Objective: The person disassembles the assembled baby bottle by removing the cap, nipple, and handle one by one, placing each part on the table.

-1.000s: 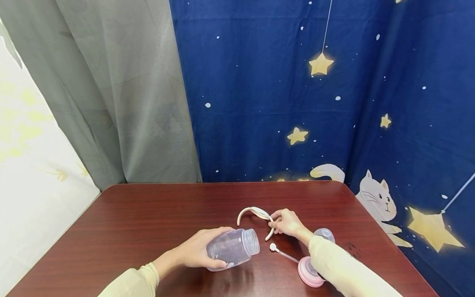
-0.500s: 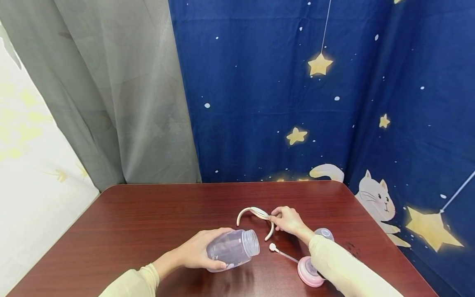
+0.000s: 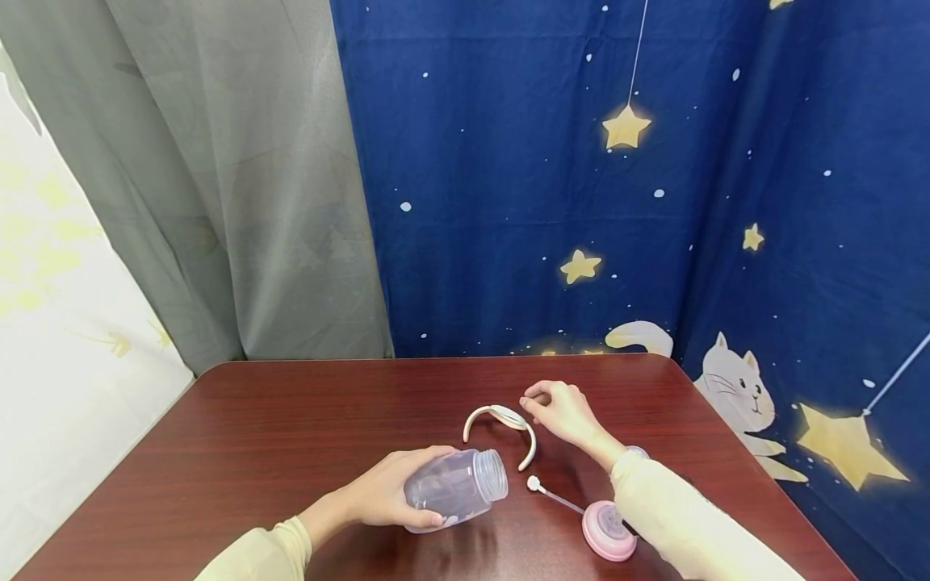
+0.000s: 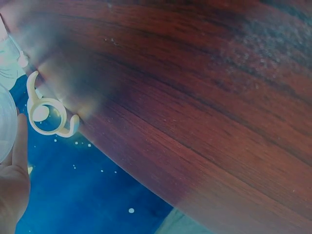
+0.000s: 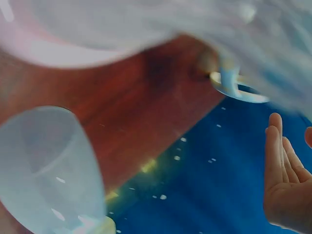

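Observation:
My left hand [image 3: 388, 488] grips a clear baby bottle [image 3: 446, 484] that is tilted on its side, its threaded mouth pointing right and no lid on it. Behind the mouth lies a cream bottle handle [image 3: 508, 416] with two curved arms; its ring shows in the left wrist view. My right hand [image 3: 563, 413] hovers just right of and beyond the handle, apart from it, holding nothing. In the right wrist view, its fingers [image 5: 273, 161] are straight. Nearer me rests a pink bottle collar [image 3: 609, 542] with a thin straw [image 3: 561, 499] ending in a white weight.
A clear dome cap [image 5: 48, 165] stands to the right, mostly behind my right sleeve [image 3: 683, 516] in the head view. The dark red table [image 3: 291, 420] ends at a rounded back edge, with grey and blue curtains [image 3: 508, 202] behind it.
My right hand has let go of the handle's right arm and moved up and away from it. The handle stays on the table. My left hand and the bottle have hardly moved.

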{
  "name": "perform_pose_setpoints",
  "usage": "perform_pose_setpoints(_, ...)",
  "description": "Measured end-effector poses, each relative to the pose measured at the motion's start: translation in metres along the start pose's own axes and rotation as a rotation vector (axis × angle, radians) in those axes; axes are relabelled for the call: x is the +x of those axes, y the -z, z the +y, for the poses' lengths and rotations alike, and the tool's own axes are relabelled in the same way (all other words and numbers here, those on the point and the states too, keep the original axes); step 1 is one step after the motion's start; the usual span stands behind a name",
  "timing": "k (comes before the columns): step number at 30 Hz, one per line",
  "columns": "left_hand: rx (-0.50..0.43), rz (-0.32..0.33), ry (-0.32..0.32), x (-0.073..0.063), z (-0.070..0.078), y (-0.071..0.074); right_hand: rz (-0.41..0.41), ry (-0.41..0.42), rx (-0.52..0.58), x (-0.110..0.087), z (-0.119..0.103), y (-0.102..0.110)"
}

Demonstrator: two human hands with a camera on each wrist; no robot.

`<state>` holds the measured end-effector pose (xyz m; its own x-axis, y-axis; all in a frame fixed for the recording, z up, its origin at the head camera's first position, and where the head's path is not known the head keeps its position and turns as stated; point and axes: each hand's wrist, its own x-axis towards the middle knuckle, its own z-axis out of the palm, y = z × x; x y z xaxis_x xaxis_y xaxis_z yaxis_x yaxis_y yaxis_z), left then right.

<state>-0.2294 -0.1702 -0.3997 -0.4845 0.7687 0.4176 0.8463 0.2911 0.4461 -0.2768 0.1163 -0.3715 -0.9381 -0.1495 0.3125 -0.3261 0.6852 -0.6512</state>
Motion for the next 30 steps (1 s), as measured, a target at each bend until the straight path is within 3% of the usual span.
perform_pose_setpoints(11, 0.001, 0.004, -0.017, 0.001, 0.0, 0.0, 0.018, 0.154, 0.069, -0.002, -0.019, 0.02)
perform_pose_setpoints(18, -0.006, 0.003, -0.015, 0.002, 0.0, -0.001, -0.01, 0.112, 0.073, -0.003, -0.026, 0.027)
perform_pose_setpoints(30, -0.007, -0.005, -0.009, 0.002, 0.002, -0.002, 0.043, 0.167, 0.012, -0.01, -0.041, 0.037)
